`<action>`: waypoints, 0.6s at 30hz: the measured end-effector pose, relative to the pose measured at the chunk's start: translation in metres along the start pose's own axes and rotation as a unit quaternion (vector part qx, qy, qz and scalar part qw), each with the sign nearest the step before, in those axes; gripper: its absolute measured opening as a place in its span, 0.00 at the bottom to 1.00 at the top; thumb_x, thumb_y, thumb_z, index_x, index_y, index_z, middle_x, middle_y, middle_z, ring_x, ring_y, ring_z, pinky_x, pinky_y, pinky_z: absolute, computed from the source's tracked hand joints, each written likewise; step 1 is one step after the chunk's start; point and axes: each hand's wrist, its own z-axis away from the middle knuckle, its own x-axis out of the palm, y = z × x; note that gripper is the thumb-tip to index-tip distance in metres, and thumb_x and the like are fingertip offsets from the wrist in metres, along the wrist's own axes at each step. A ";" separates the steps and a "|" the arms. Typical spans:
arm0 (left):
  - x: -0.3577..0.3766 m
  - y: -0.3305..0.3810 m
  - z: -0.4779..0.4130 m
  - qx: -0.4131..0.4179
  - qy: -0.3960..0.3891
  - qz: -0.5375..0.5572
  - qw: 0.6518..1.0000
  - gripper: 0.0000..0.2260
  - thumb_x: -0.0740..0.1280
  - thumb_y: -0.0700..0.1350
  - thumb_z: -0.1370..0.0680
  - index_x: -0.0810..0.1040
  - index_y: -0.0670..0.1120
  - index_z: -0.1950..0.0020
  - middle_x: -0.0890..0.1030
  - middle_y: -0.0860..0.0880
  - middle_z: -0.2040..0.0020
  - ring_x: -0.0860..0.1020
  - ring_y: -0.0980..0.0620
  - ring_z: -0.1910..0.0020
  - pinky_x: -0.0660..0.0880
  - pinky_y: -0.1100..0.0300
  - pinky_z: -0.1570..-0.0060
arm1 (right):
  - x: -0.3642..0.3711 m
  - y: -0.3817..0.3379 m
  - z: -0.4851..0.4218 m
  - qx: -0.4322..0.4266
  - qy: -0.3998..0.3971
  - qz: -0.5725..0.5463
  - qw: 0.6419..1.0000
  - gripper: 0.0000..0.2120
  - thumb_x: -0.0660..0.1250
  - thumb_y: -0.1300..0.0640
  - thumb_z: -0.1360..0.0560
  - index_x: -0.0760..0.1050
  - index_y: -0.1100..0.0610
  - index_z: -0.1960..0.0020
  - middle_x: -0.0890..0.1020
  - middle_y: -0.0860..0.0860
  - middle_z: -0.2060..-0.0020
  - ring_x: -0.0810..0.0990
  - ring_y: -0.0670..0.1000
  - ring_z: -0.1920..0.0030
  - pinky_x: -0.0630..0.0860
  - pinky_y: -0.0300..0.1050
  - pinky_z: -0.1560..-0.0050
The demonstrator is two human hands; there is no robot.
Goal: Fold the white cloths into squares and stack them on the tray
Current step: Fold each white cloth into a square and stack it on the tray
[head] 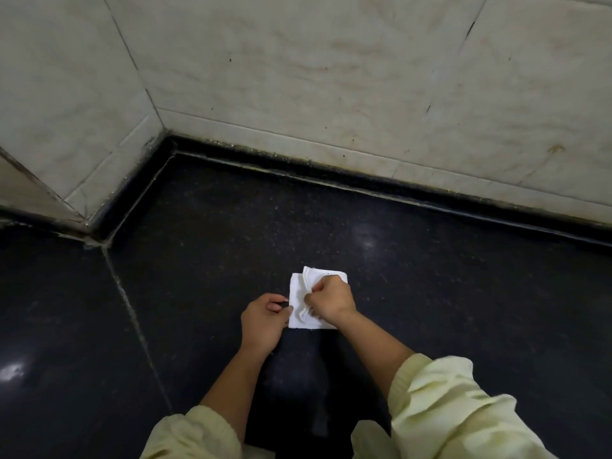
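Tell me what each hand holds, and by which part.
The right hand pinches the white cloth at a raised fold near its middle. The left hand pinches it at its left edge.

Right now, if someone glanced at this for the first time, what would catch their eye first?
The small white folded cloth stands out near the middle of the dark speckled stone counter, lying flat. The right hand pinches a fold on top of it and the left hand pinches its left edge; both arms wear pale yellow sleeves. Behind, pale veined wall tiles meet in a corner at upper left.
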 end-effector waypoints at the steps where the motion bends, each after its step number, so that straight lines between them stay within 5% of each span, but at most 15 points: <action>1: 0.000 0.000 0.000 -0.002 -0.002 0.001 1.000 0.07 0.75 0.42 0.30 0.81 0.49 0.54 0.82 0.47 0.60 0.83 0.51 0.62 0.81 0.51 0.52 | 0.004 -0.001 -0.001 0.002 -0.006 0.006 1.000 0.14 0.65 0.62 0.30 0.67 0.56 0.73 0.74 0.51 0.73 0.76 0.51 0.65 0.69 0.40 0.68; 12: -0.005 0.002 -0.001 -0.019 -0.019 0.017 0.999 0.07 0.71 0.37 0.28 0.82 0.45 0.52 0.82 0.47 0.60 0.84 0.49 0.62 0.82 0.51 0.52 | 0.006 0.000 -0.006 0.003 -0.038 -0.033 0.999 0.11 0.66 0.55 0.26 0.78 0.58 0.64 0.83 0.55 0.65 0.80 0.50 0.64 0.78 0.45 0.54; 16: -0.005 0.011 -0.002 -0.038 -0.013 0.027 0.999 0.06 0.65 0.39 0.23 0.81 0.42 0.52 0.82 0.44 0.59 0.82 0.50 0.61 0.81 0.59 0.61 | -0.027 0.014 -0.011 0.032 0.021 -0.135 0.990 0.08 0.65 0.59 0.25 0.80 0.60 0.59 0.82 0.52 0.69 0.79 0.48 0.70 0.75 0.38 0.69; 18: -0.004 0.014 -0.005 -0.038 -0.020 0.003 0.999 0.05 0.68 0.46 0.25 0.80 0.45 0.55 0.83 0.46 0.59 0.83 0.50 0.61 0.82 0.55 0.58 | -0.046 0.030 -0.014 0.056 0.064 -0.147 0.985 0.07 0.66 0.61 0.26 0.80 0.60 0.60 0.82 0.53 0.68 0.79 0.50 0.69 0.76 0.41 0.68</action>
